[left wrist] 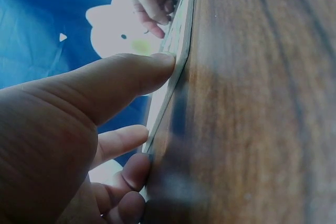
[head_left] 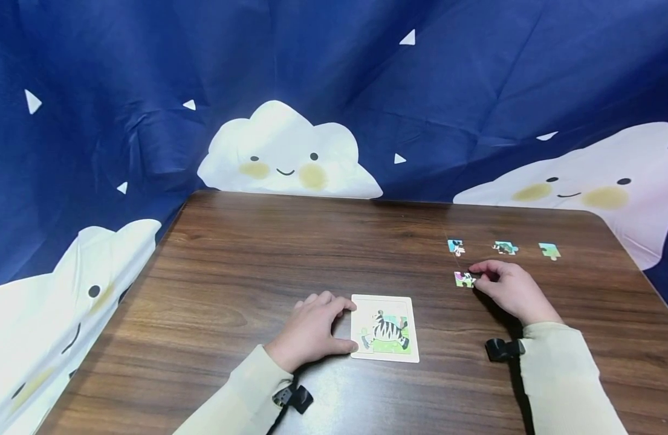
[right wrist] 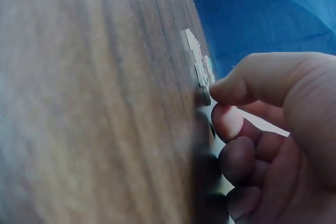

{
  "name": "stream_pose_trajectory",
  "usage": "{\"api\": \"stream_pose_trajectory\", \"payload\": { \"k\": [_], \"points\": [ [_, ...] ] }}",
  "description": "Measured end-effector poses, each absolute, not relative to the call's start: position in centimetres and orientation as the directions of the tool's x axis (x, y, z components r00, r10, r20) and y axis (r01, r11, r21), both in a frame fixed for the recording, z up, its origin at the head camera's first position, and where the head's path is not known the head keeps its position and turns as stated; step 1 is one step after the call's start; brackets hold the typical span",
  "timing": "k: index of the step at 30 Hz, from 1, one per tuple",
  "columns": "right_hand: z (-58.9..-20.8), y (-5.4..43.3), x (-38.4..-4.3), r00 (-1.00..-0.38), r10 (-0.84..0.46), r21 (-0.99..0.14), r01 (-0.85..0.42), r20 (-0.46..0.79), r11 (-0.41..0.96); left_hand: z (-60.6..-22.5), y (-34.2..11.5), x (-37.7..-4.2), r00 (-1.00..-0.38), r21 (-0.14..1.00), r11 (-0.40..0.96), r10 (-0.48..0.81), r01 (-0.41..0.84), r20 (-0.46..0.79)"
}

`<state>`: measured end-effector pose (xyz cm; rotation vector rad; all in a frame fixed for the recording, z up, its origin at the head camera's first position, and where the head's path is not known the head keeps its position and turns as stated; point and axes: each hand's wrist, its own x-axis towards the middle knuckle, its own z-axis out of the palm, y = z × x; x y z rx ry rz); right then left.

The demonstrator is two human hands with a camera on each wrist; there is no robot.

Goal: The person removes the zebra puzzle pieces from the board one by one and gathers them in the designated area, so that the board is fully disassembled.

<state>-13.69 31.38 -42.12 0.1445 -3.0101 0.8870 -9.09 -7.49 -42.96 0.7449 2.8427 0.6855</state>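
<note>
A square puzzle tray (head_left: 385, 358) with a pale frame lies on the table; a partly filled zebra picture shows inside it. My left hand (head_left: 314, 329) rests at its left side, thumb and index finger spread and touching the edge near the two left corners. In the left wrist view the thumb (left wrist: 131, 74) lies on the tray's rim. Farther right, my right hand (head_left: 513, 290) pinches the right end of a pink, green and white puzzle piece (head_left: 463, 279) between thumb and index finger. That piece lies at table level, partly hidden by the fingertips.
Behind the right hand lie a blue piece with black and white (head_left: 456, 247), a striped piece with green (head_left: 505, 248) and a green-blue piece (head_left: 549, 251). The brown wooden table (head_left: 257, 254) ends at a blue curtain (head_left: 421, 90) with clouds.
</note>
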Motion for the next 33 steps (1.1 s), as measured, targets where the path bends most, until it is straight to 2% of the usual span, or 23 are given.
{"api": "stream_pose_trajectory", "payload": {
  "k": [13, 33],
  "points": [
    [-41.3, 29.8, -13.1, -0.992, -0.098, -0.564, -0.124, 0.077, 0.817, -42.9, -7.5, -9.1, -0.869, 0.464, 0.770, 0.495, 0.438, -0.001],
    [-39.9, 23.3, -11.9, -0.970, -0.240, -0.558, -0.221, 0.039, 0.800, -43.0, -7.5, -9.1, -0.872, 0.460, 0.775, 0.490, 0.432, -0.007]
  ]
}}
